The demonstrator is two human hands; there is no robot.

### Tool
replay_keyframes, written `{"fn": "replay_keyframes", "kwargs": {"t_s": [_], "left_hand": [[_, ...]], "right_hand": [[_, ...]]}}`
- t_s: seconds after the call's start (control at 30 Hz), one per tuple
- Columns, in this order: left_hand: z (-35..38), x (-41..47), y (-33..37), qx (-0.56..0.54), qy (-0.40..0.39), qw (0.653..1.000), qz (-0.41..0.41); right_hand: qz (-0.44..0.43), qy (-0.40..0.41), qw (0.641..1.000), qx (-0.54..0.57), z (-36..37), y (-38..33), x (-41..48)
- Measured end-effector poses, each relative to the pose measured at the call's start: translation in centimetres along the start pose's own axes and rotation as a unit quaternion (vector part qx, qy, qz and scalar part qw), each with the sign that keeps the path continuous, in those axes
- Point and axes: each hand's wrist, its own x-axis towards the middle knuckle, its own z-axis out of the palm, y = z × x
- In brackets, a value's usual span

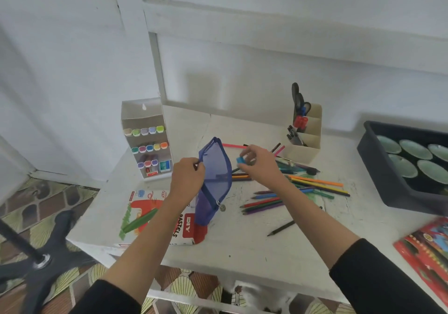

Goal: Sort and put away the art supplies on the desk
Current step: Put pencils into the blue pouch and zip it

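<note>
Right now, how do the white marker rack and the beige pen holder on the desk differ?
The marker rack is white and looks taller; the pen holder is beige and lower. The marker rack shows rows of markers with coloured caps facing out; the pen holder has scissors and pens standing upright. Both stand on the desk.

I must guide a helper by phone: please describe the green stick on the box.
On the white desk, look at the front left corner, where a flat white-and-red cardboard pastels box lies. The thick green stick rests diagonally on it; the coloured pencils further right are thin.
</note>
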Motion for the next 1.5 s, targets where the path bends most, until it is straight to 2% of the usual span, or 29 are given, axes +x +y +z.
{"fn": "replay_keyframes", "kwargs": {"t_s": [0.07, 0.17, 0.27, 0.33, 0.4, 0.53, 0.6, 0.77, 0.9, 1.0, 1.1, 1.17, 1.27, 1.4, 1.47, 1.5], "left_hand": [[0.2, -0.2, 0.2, -0.015, -0.002, 1.0, 0.004], [0.4, -0.1, 0.2, -0.029, 0.008, 0.999, 0.024], [0.6, 0.2, 0.0, -0.033, 0.003, 0.999, 0.023], [0.6, 0.4, 0.1, -0.037, -0.001, 0.999, 0.019], [0.7, 0.4, 0.2, -0.044, -0.005, 0.999, 0.013], [1.2, 0.4, 0.6, -0.055, -0.011, 0.998, 0.004], [1.6, 0.5, 0.6, -0.052, -0.011, 0.999, 0.005], [2.4, 0.6, 0.4, -0.061, -0.028, 0.998, -0.006], [2.4, 0.6, 0.7, -0.055, -0.033, 0.998, 0.002], [2.3, 0.6, 0.8, -0.055, -0.047, 0.997, -0.002], [2.3, 0.6, 0.8, -0.054, -0.058, 0.997, 0.002], [2.3, 0.5, 0.9, -0.054, -0.063, 0.997, 0.0], [2.5, 0.4, 1.0, -0.06, -0.065, 0.996, -0.001], [2.6, 0.2, 1.3, -0.057, -0.06, 0.997, 0.007], [2.6, 0.1, 1.3, -0.054, -0.061, 0.997, 0.008], [2.6, 0.1, 1.2, -0.054, -0.061, 0.997, 0.006]], "right_hand": [[-0.048, -0.034, 0.998, 0.024, -0.1, -2.1, 0.1], [-0.122, -0.086, 0.988, -0.036, 1.1, -4.0, -0.2], [-0.16, -0.043, 0.985, -0.054, 2.1, -3.8, -0.4], [-0.144, 0.026, 0.989, -0.015, 1.4, -2.6, 0.0], [-0.084, 0.065, 0.994, -0.024, -0.1, -0.5, 0.5], [0.066, 0.041, 0.986, -0.148, -3.5, 5.6, 0.8], [0.109, 0.025, 0.976, -0.185, -4.3, 7.8, 0.4], [0.102, -0.036, 0.965, -0.24, -3.1, 8.6, -0.1], [0.07, -0.016, 0.95, -0.302, -1.5, 8.7, -0.3], [0.005, -0.014, 0.945, -0.327, -1.3, 9.3, -0.7], [-0.038, 0.041, 0.969, -0.241, -1.6, 9.2, -1.1], [-0.043, 0.081, 0.99, -0.104, -2.0, 7.8, -1.1], [-0.047, 0.107, 0.989, 0.092, -2.8, 4.1, -1.1], [-0.083, 0.059, 0.962, 0.253, -3.3, -0.7, -1.0], [-0.108, 0.004, 0.96, 0.258, -3.1, -2.0, -0.9], [-0.12, -0.032, 0.968, 0.22, -2.9, -2.2, -0.8]]}}
